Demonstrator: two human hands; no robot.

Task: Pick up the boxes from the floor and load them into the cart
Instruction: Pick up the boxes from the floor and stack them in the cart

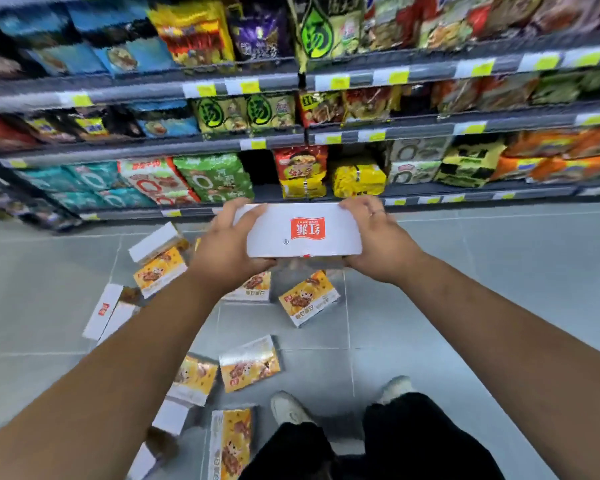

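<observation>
White face up, clasping the box point(302, 233) by both ends with left hand point(227, 244) and right hand point(378, 240), above the floor point(465, 271); risking stepping on scattered boxes point(250, 363) underfoot, crushing them.

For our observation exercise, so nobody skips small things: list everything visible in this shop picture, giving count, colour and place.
Grey tiled floor: one, grey, lower half of view.
Grey metal shelves: several tiers, grey with yellow price tags, across the top.
Plastic food packets: many, mixed colours, on the shelves.
Yellow-and-white cardboard boxes: about nine, some partly hidden, scattered on the floor.
White cardboard box with a red logo: one, white, held up at mid-view.
Cart: none in view.
Left hand: one, grips the held box's left end.
Right hand: one, ringed, grips its right end.
White shoes: two, on the floor, bottom of view.
</observation>
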